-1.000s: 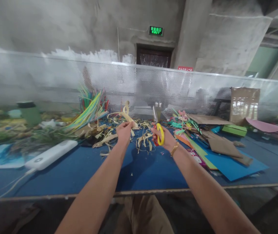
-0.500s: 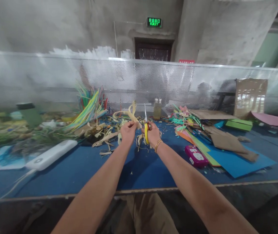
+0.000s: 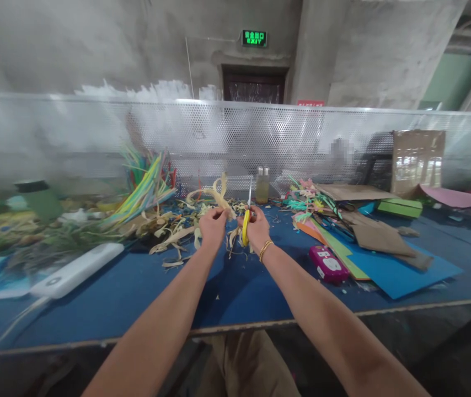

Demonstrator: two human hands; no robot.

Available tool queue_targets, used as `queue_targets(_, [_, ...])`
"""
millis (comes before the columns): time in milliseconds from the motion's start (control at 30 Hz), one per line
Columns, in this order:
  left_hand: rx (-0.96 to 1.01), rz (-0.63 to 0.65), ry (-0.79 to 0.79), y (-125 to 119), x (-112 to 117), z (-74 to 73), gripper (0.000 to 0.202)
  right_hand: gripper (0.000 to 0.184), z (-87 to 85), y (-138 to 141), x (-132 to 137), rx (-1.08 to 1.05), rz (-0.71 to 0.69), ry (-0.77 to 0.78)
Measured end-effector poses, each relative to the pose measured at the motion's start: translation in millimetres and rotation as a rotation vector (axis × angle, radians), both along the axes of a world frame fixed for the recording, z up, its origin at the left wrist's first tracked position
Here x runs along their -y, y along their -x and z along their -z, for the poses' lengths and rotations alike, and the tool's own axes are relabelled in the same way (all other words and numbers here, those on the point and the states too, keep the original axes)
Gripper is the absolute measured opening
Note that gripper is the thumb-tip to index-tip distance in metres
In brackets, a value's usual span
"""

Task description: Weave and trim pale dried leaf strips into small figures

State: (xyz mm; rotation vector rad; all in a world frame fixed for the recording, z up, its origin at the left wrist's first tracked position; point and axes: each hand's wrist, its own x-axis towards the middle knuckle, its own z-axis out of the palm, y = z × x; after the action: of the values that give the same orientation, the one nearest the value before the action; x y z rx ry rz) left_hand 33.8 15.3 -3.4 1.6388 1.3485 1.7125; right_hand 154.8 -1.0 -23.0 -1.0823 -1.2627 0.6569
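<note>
In left hand (image 3: 213, 226), a pinched strip (image 3: 220, 196); in right hand (image 3: 258, 229), gripped scissors (image 3: 245, 227).
Held over the worktop (image 3: 244, 298), close together; seemingly partway along, with scraps (image 3: 173, 239) strewn nearby and strip left to finish.

A craft workshop: seen from the near edge, the blue tabletop (image 3: 239, 300) carries coloured strips (image 3: 148, 187) at eleven o'clock and paper sheets (image 3: 413, 278) at two; at twelve, a lit exit sign (image 3: 254, 38) fronts raw concrete wall (image 3: 156, 49).
</note>
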Motion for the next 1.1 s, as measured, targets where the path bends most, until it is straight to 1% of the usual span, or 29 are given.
queue_targets(67, [-0.008, -0.001, -0.005, -0.2, 0.4, -0.4, 0.026, 0.048, -0.2, 3.2, 1.1, -0.093, 0.061, 0.042])
queue_targets(100, [-0.006, 0.006, -0.011, -0.6, 0.4, -0.4, 0.027, 0.047, -0.8, 5.2, 1.9, -0.138, 0.060, 0.064])
queue_targets(233, [0.017, 0.053, -0.031, -3.2, 0.8, 0.4, 0.029, 0.047, -5.5, 11.2, 6.3, -0.304, -0.032, 0.115])
queue_targets(367, [0.039, 0.077, -0.026, -5.3, 3.1, 0.1, 0.028, 0.046, -12.0, 7.9, 9.5, -0.435, -0.047, 0.079])
queue_targets(467, [0.110, 0.098, 0.041, -6.6, 3.9, -0.2, 0.029, 0.044, -17.8, 1.4, 10.6, -0.483, -0.031, 0.042])
queue_targets(533, [0.166, 0.174, 0.081, -7.5, 4.4, -0.2, 0.032, 0.044, -21.5, -3.0, 10.7, -0.503, -0.009, 0.025])
queue_targets(633, [0.187, 0.308, 0.097, -9.6, 6.1, -0.6, 0.031, 0.044, -24.8, -8.0, 10.2, -0.531, -0.002, -0.002])
queue_targets(700, [0.200, 0.347, 0.110, -11.1, 7.4, -1.2, 0.028, 0.045, -24.9, -10.3, 9.3, -0.527, -0.005, -0.008])
queue_targets(767, [0.265, 0.322, 0.127, -11.6, 7.7, -2.0, 0.025, 0.046, -23.5, -12.3, 8.3, -0.487, 0.001, -0.001])
queue_targets(867, [0.441, 0.195, 0.160, -8.5, 4.8, -4.9, 0.022, 0.046, -20.3, -16.4, 7.2, -0.323, 0.014, 0.037])
queue_targets(967, [0.628, 0.093, 0.199, -0.9, -0.7, -10.3, 0.022, 0.042, -18.0, -21.8, 7.0, 0.004, 0.051, 0.069])
queue_targets(1033, [0.724, 0.069, 0.200, 4.7, -3.5, -14.6, 0.022, 0.042, -17.3, -24.9, 7.5, 0.239, 0.050, 0.090])
queue_targets(1100, [0.788, 0.064, 0.187, 9.5, -4.7, -18.5, 0.021, 0.042, -16.5, -27.0, 8.2, 0.407, 0.005, 0.120])
